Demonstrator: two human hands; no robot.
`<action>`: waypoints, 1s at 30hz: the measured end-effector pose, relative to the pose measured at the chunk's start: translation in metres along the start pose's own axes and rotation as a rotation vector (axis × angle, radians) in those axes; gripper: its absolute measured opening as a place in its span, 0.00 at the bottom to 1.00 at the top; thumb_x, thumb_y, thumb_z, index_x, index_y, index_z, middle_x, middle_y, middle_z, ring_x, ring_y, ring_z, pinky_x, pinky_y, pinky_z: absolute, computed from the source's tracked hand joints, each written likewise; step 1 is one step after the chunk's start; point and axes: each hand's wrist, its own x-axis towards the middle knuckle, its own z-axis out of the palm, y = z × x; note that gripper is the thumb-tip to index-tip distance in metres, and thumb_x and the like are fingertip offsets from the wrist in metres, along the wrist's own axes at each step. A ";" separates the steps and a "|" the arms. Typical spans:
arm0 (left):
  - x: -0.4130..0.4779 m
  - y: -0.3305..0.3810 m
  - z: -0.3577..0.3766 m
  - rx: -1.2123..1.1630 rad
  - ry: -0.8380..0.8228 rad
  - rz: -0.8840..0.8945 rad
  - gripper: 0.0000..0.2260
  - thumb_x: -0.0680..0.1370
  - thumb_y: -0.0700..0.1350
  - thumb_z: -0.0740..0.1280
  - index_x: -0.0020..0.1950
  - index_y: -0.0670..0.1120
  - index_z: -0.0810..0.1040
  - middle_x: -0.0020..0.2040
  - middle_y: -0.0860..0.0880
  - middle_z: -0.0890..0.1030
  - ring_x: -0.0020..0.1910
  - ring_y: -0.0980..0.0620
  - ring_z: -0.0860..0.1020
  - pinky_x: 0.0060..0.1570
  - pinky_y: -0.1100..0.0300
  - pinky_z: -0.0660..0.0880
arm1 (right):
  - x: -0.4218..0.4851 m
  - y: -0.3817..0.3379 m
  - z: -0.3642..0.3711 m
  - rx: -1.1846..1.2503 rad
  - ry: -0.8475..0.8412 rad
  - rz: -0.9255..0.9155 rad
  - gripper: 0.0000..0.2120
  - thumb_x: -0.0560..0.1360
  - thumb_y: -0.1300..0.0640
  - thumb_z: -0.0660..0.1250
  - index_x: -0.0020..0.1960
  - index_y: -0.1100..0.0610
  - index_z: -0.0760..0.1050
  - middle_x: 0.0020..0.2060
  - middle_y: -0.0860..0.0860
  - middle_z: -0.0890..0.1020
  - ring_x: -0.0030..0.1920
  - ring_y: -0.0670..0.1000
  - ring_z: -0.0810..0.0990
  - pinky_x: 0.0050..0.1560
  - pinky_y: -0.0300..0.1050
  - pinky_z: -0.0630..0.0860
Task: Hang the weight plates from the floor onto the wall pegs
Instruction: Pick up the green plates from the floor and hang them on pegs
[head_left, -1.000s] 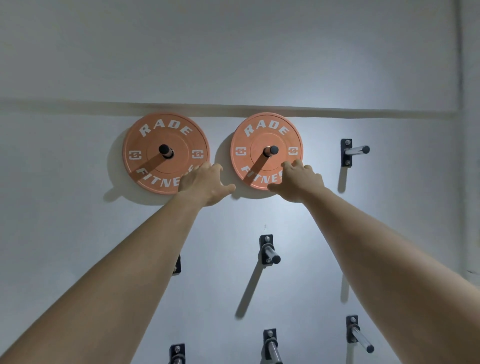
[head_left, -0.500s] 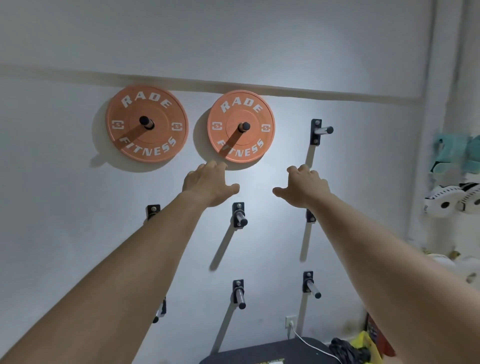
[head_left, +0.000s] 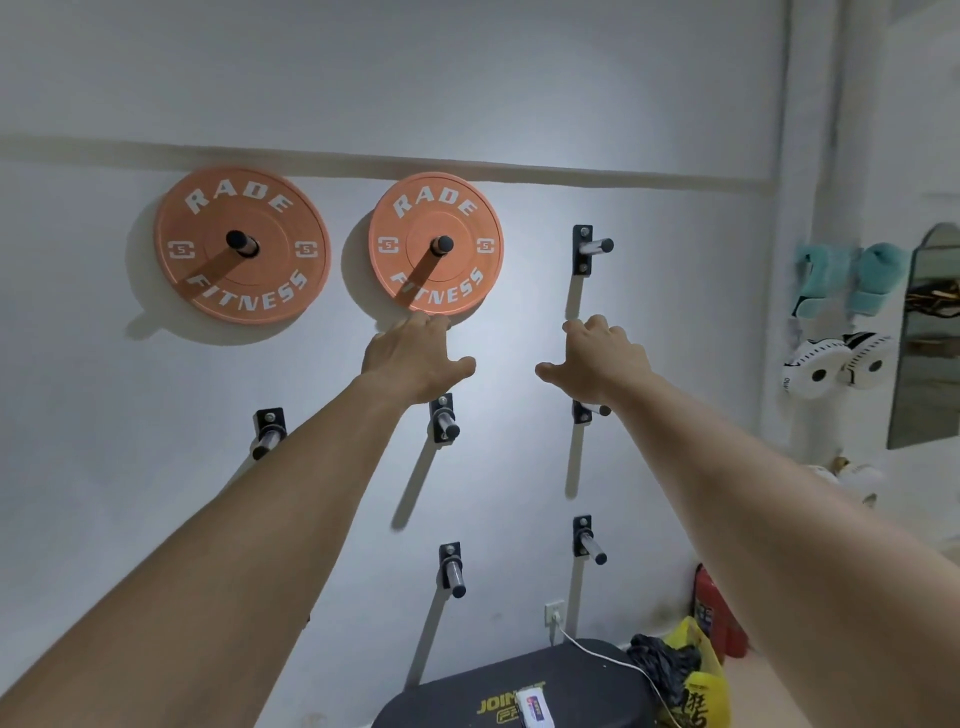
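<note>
Orange weight plates, two: left plate (head_left: 280, 244) and right plate (head_left: 467, 260), hung on top-row wall pegs, flat to the wall, white lettering.
Left hand (head_left: 415, 358) and right hand (head_left: 597, 358): empty, fingers loosely spread, below the right plate. Likely between plates; next, fetch one from the floor (none in view) for the bare peg (head_left: 595, 246).

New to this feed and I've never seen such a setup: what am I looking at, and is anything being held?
No machine here: one camera worn on a person's head looks at a wall, and the two bare arms are that person's own. The left hand and right hand reach forward, fingers relaxed, holding nothing. Two orange weight plates, the left plate and the right plate, hang on top-row pegs. The top right peg is bare, like the lower pegs in view. No plate waiting on the floor shows.
</note>
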 end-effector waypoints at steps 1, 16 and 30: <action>-0.001 0.005 -0.001 -0.002 -0.007 0.002 0.29 0.77 0.62 0.63 0.74 0.49 0.67 0.72 0.47 0.70 0.69 0.45 0.70 0.60 0.48 0.71 | -0.002 0.003 -0.001 -0.003 -0.003 -0.001 0.33 0.75 0.37 0.62 0.74 0.55 0.62 0.68 0.54 0.68 0.66 0.59 0.68 0.58 0.56 0.69; -0.037 0.202 0.104 -0.087 -0.106 -0.049 0.28 0.78 0.61 0.62 0.75 0.49 0.66 0.71 0.49 0.70 0.69 0.46 0.69 0.62 0.46 0.71 | -0.029 0.205 0.024 0.037 -0.070 -0.037 0.31 0.76 0.39 0.62 0.72 0.55 0.63 0.67 0.55 0.69 0.65 0.59 0.69 0.55 0.54 0.69; -0.191 0.301 0.421 -0.156 -0.517 -0.045 0.28 0.82 0.59 0.58 0.78 0.46 0.62 0.73 0.44 0.70 0.69 0.42 0.70 0.63 0.44 0.71 | -0.192 0.387 0.311 0.076 -0.532 0.088 0.34 0.75 0.37 0.63 0.73 0.55 0.64 0.69 0.58 0.69 0.67 0.62 0.69 0.61 0.59 0.70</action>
